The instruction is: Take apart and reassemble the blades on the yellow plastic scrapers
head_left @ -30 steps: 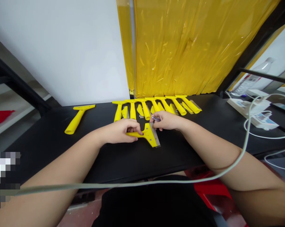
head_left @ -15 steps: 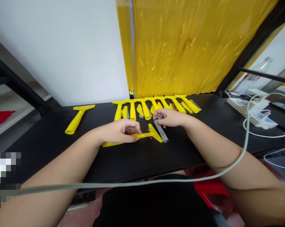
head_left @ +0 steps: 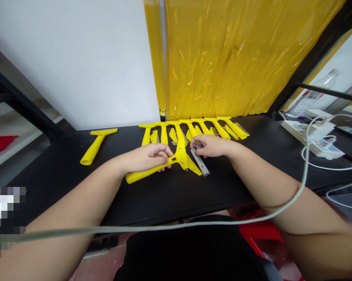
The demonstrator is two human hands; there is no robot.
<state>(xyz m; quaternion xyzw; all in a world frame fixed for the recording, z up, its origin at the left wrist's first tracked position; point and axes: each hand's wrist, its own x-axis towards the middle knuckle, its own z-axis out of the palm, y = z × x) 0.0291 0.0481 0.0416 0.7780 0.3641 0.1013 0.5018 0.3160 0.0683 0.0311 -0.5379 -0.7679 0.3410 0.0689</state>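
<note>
My left hand (head_left: 155, 156) is closed around the neck of a yellow scraper handle (head_left: 143, 175). The flared head (head_left: 181, 155) of this handle has small metal screws in it and points to the right. A second yellow triangular part (head_left: 193, 166) sticks out from beneath the head. Just right of it lies a flat grey metal strip (head_left: 201, 164), slanted on the black table (head_left: 164, 199). My right hand (head_left: 212, 145) has its fingers closed at the strip's upper end. Something small and dark shows at those fingertips, too unclear to name.
Several yellow scraper handles (head_left: 219, 129) stand in a row along the back, with yellow plates and metal blades between them. One more handle (head_left: 94, 148) lies at the left. A pale cable (head_left: 193, 224) crosses in front of me. White power strips (head_left: 313, 136) are at the right.
The scraper handle's flared head, with its screws, now shows over the triangular yellow part beside my left hand. My right hand and the metal strip have hardly moved.
</note>
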